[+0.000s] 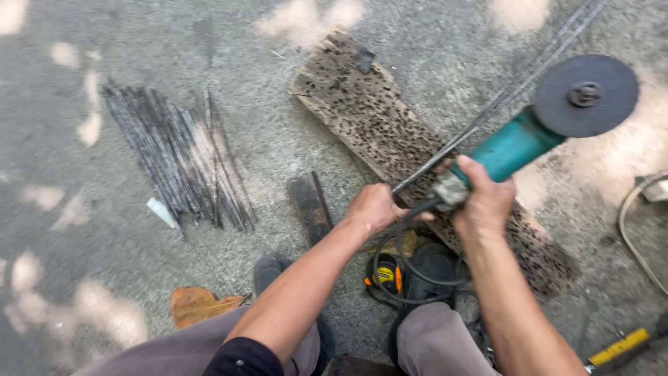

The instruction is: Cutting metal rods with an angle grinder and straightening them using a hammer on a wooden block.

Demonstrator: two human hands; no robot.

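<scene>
Teal angle grinder (515,146), gripped in the right hand (483,202), its bare disc (585,95) raised above the wooden plank (376,125); left hand (376,207) clamps thin steel rods (480,125) there. Risk: unguarded disc snagging springy rods, kicking toward the hands.
</scene>
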